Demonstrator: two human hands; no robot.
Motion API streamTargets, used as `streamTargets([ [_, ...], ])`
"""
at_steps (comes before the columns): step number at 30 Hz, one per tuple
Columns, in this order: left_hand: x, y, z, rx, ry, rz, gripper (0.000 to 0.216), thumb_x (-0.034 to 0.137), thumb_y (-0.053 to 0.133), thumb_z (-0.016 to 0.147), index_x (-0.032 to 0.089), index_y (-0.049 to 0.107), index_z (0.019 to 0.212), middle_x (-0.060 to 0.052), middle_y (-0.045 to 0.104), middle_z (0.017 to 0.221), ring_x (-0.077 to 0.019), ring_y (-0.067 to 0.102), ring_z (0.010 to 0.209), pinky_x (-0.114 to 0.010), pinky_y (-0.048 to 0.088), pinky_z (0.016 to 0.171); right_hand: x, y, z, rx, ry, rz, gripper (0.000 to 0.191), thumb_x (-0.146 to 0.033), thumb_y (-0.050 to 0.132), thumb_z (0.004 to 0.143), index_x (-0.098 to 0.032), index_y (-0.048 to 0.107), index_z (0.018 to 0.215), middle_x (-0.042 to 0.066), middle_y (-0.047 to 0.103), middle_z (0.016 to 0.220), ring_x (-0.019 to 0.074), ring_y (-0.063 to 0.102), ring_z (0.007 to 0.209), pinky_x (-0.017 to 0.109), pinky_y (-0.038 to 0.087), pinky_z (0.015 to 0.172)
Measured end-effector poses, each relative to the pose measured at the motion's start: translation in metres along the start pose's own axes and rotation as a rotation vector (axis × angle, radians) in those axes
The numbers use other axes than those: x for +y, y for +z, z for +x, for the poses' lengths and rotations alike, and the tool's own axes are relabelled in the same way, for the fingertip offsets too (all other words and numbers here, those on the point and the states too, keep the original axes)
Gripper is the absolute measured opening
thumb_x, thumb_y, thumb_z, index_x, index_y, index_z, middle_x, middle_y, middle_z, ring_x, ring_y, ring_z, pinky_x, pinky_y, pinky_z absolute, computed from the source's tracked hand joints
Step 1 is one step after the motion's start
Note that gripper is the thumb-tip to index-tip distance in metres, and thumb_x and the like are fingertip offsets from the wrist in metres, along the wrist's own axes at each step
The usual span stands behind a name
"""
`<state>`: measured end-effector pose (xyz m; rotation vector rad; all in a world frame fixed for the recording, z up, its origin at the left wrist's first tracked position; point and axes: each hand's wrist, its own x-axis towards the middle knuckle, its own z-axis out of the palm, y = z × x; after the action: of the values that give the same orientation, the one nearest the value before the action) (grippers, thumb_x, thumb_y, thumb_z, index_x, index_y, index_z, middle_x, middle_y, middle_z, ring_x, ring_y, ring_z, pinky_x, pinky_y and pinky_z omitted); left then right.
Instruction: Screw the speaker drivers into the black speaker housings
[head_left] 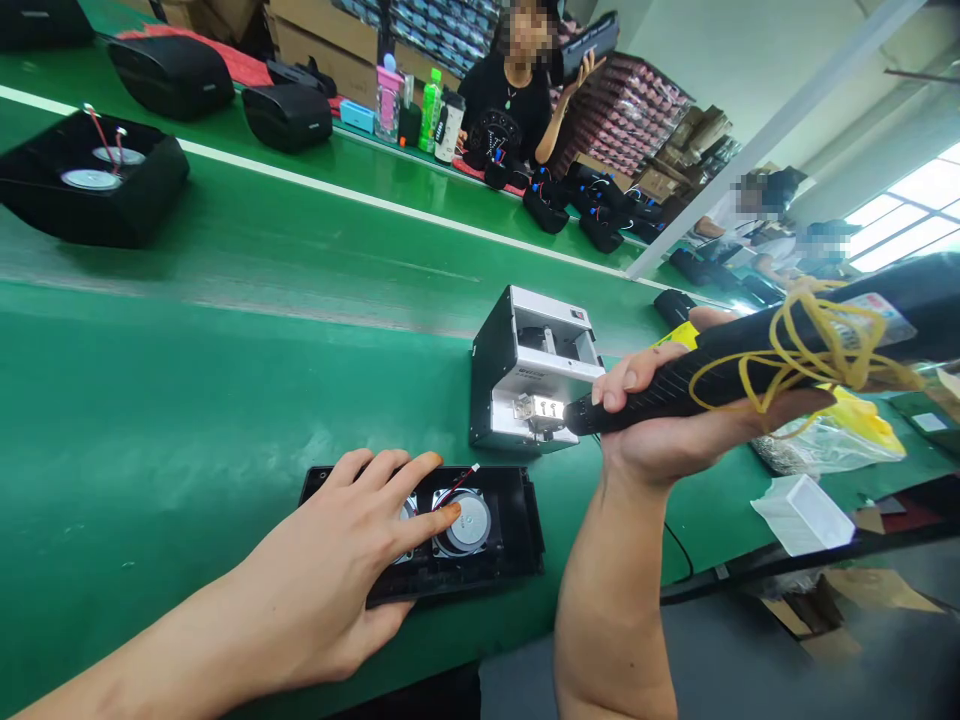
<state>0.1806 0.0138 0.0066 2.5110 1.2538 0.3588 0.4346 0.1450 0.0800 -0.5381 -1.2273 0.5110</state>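
My left hand (360, 550) lies over a black speaker housing (517, 530) on the green bench, fingers across its top and thumb along the near side. Two round silver speaker drivers sit inside; the right driver (471, 522) shows well, while my fingers partly cover the other. A thin wire with a white plug (475, 468) sticks up between them. In my right hand (667, 420) is a black electric screwdriver (720, 360), wrapped with a tangled yellow cord (795, 350). Its tip end meets the front of a silver and black screw feeder (495, 370).
An open speaker housing (150, 190) stands on the far left, with closed black speakers (285, 115) behind. Across the bench a person (510, 110) holds up a black speaker. To the right are a bag of screws (817, 450) and a white box (802, 515).
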Motion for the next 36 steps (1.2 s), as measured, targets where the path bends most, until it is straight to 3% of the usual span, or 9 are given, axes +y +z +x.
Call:
streamTargets([
  [7, 0.001, -0.007, 0.002, -0.035, 0.024, -0.003, 0.073, 0.042, 0.072, 0.086, 0.042, 0.048, 0.155, -0.01, 0.034, 0.175, -0.0432, 0.045, 0.15, -0.071, 0.042, 0.117, -0.008, -0.012, -0.005, -0.026, 0.026, 0.021, 0.072, -0.08, 0.029, 0.102, -0.021, 0.07, 0.102, -0.005, 0.048, 0.053, 0.0113, 0.04, 0.032, 0.021, 0.035, 0.03],
  [10, 0.001, -0.012, -0.006, -0.015, 0.045, 0.015, 0.074, 0.047, 0.071, 0.088, 0.041, 0.045, 0.157, -0.009, 0.03, 0.177, -0.0438, 0.037, 0.156, -0.075, 0.036, 0.12, -0.017, -0.015, -0.005, -0.039, 0.009, 0.045, 0.076, -0.082, 0.03, 0.1, -0.02, 0.072, 0.112, -0.006, 0.049, 0.055, 0.0112, 0.039, 0.032, 0.021, 0.033, 0.028],
  [14, -0.006, -0.012, -0.021, 0.055, 0.01, 0.066, 0.077, 0.048, 0.074, 0.086, 0.04, 0.045, 0.156, -0.01, 0.033, 0.176, -0.0431, 0.038, 0.154, -0.078, 0.029, 0.122, -0.044, -0.006, -0.008, -0.097, 0.021, 0.054, 0.057, -0.073, 0.053, 0.099, -0.021, 0.076, 0.104, -0.007, 0.048, 0.057, 0.0079, 0.039, 0.037, 0.02, 0.036, 0.031],
  [18, -0.012, -0.01, -0.028, 0.056, 0.003, 0.076, 0.074, 0.044, 0.079, 0.083, 0.037, 0.05, 0.152, -0.011, 0.034, 0.175, -0.0433, 0.04, 0.152, -0.073, 0.039, 0.116, -0.066, 0.002, -0.021, -0.124, 0.144, 0.185, 0.037, -0.056, 0.076, 0.091, -0.027, 0.077, 0.113, -0.01, 0.051, 0.06, 0.0074, 0.039, 0.036, 0.023, 0.039, 0.033],
  [21, -0.011, -0.012, -0.027, 0.045, 0.001, 0.077, 0.07, 0.049, 0.079, 0.086, 0.035, 0.053, 0.149, -0.013, 0.038, 0.173, -0.0436, 0.043, 0.15, -0.069, 0.046, 0.111, -0.075, 0.004, -0.039, -0.106, 0.255, 0.293, 0.039, -0.051, 0.082, 0.088, -0.03, 0.073, 0.121, -0.012, 0.051, 0.059, 0.0085, 0.039, 0.032, 0.027, 0.041, 0.031],
  [24, -0.01, -0.014, -0.025, 0.027, -0.018, 0.082, 0.069, 0.051, 0.079, 0.086, 0.035, 0.054, 0.148, -0.014, 0.039, 0.172, -0.0431, 0.044, 0.149, -0.068, 0.046, 0.112, -0.082, 0.012, -0.06, -0.1, 0.368, 0.317, 0.031, -0.049, 0.079, 0.096, -0.032, 0.073, 0.121, -0.011, 0.055, 0.057, 0.0104, 0.043, 0.032, 0.029, 0.043, 0.033],
  [26, -0.01, -0.014, -0.024, 0.022, -0.021, 0.076, 0.068, 0.051, 0.078, 0.086, 0.035, 0.054, 0.148, -0.013, 0.038, 0.172, -0.0422, 0.044, 0.149, -0.068, 0.045, 0.113, -0.085, 0.022, -0.072, -0.116, 0.402, 0.307, 0.023, -0.052, 0.072, 0.102, -0.033, 0.075, 0.116, -0.01, 0.058, 0.056, 0.0106, 0.043, 0.032, 0.028, 0.044, 0.034],
  [29, -0.01, -0.012, -0.023, 0.033, -0.019, 0.068, 0.068, 0.05, 0.078, 0.087, 0.034, 0.054, 0.149, -0.013, 0.04, 0.171, -0.042, 0.045, 0.148, -0.066, 0.044, 0.114, -0.083, 0.035, -0.088, -0.161, 0.427, 0.333, 0.03, -0.059, 0.066, 0.104, -0.034, 0.077, 0.115, -0.008, 0.06, 0.056, 0.0111, 0.045, 0.032, 0.027, 0.045, 0.035],
  [36, -0.01, -0.011, -0.022, 0.062, -0.003, 0.046, 0.067, 0.049, 0.078, 0.086, 0.032, 0.057, 0.147, -0.014, 0.045, 0.166, -0.0413, 0.048, 0.144, -0.065, 0.045, 0.111, -0.07, 0.041, -0.109, -0.213, 0.404, 0.329, 0.038, -0.055, 0.082, 0.094, -0.031, 0.076, 0.123, -0.006, 0.064, 0.06, 0.0129, 0.05, 0.035, 0.027, 0.052, 0.039],
])
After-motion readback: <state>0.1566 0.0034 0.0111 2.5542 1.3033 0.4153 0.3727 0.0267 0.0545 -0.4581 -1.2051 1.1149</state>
